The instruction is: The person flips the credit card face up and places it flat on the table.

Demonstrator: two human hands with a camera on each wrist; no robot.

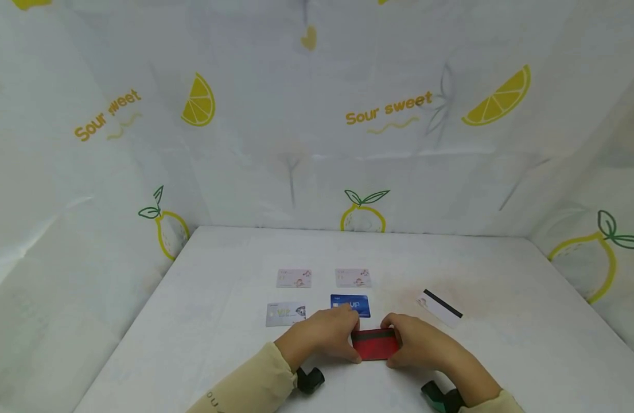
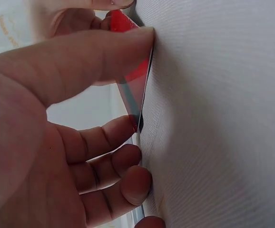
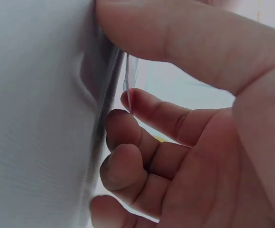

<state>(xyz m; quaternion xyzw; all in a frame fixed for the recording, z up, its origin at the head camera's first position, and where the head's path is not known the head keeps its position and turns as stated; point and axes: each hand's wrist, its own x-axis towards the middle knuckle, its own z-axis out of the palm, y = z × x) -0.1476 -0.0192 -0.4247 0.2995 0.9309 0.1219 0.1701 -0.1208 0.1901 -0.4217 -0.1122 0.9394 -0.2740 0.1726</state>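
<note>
A red card [image 1: 374, 345] with a dark stripe along its far edge lies flat or nearly so at the front of the table, between both hands. My left hand [image 1: 331, 332] pinches its left end between thumb and index finger. The right hand [image 1: 420, 342] pinches the opposite end the same way. In the left wrist view the card [image 2: 137, 71] looks thin and glossy, its edge close to the cloth. The right wrist view shows the card [image 3: 129, 80] only edge-on. Just beyond the left fingers lies a blue VIP card [image 1: 362, 305], partly covered by that hand.
A silver VIP card [image 1: 284, 314] lies left of the blue one. Two pale pink cards, left [image 1: 294, 279] and right [image 1: 353, 278], lie farther back. A white card with a black stripe [image 1: 439, 308] lies askew at right. Lemon-print cloth [image 1: 296, 172] walls the white table [image 1: 234, 252].
</note>
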